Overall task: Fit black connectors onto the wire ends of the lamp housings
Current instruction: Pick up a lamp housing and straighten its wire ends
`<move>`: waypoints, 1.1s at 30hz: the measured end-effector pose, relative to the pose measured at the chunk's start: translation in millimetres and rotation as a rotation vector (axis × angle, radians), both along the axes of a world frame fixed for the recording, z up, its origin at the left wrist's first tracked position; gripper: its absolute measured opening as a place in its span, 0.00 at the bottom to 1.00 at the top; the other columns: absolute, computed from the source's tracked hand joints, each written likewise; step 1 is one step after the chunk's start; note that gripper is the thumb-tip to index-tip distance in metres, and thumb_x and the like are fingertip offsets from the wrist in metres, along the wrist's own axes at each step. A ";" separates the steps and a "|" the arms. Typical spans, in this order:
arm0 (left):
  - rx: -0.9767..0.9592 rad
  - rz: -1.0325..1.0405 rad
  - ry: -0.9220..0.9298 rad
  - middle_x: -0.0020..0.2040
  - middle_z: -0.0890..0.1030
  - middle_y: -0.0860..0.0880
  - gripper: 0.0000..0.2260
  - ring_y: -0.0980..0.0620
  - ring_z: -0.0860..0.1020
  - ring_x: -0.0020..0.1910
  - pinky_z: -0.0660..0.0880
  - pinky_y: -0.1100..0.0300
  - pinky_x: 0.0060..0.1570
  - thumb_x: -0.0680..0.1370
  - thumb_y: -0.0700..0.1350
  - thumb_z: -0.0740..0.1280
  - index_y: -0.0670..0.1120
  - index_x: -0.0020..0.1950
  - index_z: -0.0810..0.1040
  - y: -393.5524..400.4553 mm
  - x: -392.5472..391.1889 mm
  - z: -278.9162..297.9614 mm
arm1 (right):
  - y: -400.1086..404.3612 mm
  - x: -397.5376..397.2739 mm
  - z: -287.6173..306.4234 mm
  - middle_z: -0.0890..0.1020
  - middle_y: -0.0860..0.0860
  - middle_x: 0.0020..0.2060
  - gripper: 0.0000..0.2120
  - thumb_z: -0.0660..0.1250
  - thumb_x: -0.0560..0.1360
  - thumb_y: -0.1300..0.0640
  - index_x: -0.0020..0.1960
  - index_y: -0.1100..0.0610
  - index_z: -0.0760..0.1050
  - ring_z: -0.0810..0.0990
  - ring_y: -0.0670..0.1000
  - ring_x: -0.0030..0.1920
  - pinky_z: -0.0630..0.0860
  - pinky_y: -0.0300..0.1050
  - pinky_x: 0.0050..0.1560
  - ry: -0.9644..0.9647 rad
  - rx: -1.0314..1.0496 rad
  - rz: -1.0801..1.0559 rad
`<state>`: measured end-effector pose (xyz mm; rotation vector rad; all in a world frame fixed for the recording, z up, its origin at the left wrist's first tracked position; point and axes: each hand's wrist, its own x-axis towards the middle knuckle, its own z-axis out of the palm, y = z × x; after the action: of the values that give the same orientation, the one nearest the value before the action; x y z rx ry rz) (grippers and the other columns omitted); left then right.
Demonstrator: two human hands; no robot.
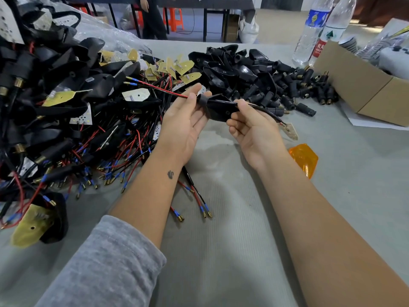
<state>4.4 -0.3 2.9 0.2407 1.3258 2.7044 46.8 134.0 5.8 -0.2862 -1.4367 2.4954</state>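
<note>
Both hands hold one black lamp housing [218, 108] above the middle of the table. My left hand [184, 120] pinches its left end between thumb and fingers, where red and black wires [155, 86] with blue-sleeved tips run out to the left. My right hand [250, 122] grips its right end, and a dark wire leads from there to a small pale circuit board [290, 130] hanging over the table. A pile of loose black connectors [294, 85] lies behind the hands to the right.
A big heap of wired housings and yellow boards [66, 111] fills the left side. An orange lens [304, 158] lies at right, near a cardboard box [363, 85]. Two plastic bottles [314, 29] stand at the back. A person stands behind the table.
</note>
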 end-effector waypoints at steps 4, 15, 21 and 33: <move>-0.061 -0.043 0.014 0.57 0.82 0.41 0.11 0.47 0.81 0.59 0.77 0.56 0.60 0.83 0.38 0.59 0.37 0.62 0.76 -1.2 2.0 -0.9 | -0.5 0.5 0.5 0.82 0.51 0.30 0.07 0.69 0.77 0.58 0.43 0.60 0.78 0.83 0.48 0.32 0.80 0.38 0.36 0.020 0.021 0.018; -0.024 0.091 0.093 0.52 0.83 0.42 0.10 0.42 0.81 0.58 0.78 0.49 0.58 0.85 0.42 0.54 0.44 0.53 0.74 -0.4 5.1 3.3 | -2.4 -0.3 1.7 0.81 0.48 0.29 0.07 0.62 0.82 0.57 0.50 0.55 0.78 0.82 0.46 0.31 0.78 0.37 0.34 0.048 -0.163 0.003; -0.033 0.027 0.083 0.58 0.81 0.38 0.10 0.44 0.80 0.60 0.77 0.51 0.61 0.84 0.39 0.57 0.39 0.60 0.75 0.7 4.1 2.3 | -3.9 1.6 1.0 0.81 0.49 0.30 0.09 0.60 0.83 0.54 0.52 0.54 0.79 0.82 0.45 0.31 0.78 0.37 0.34 0.077 -0.036 0.041; -0.095 0.299 0.130 0.48 0.83 0.43 0.11 0.46 0.83 0.52 0.79 0.53 0.53 0.85 0.40 0.54 0.43 0.50 0.75 -1.6 0.2 -0.1 | -21.0 7.1 2.1 0.80 0.58 0.38 0.23 0.60 0.81 0.66 0.74 0.56 0.59 0.83 0.52 0.35 0.81 0.41 0.40 0.096 0.182 0.289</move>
<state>4.6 -1.9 2.8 0.2286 1.6426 2.8974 54.0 113.1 8.0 0.0811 -1.7574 2.5266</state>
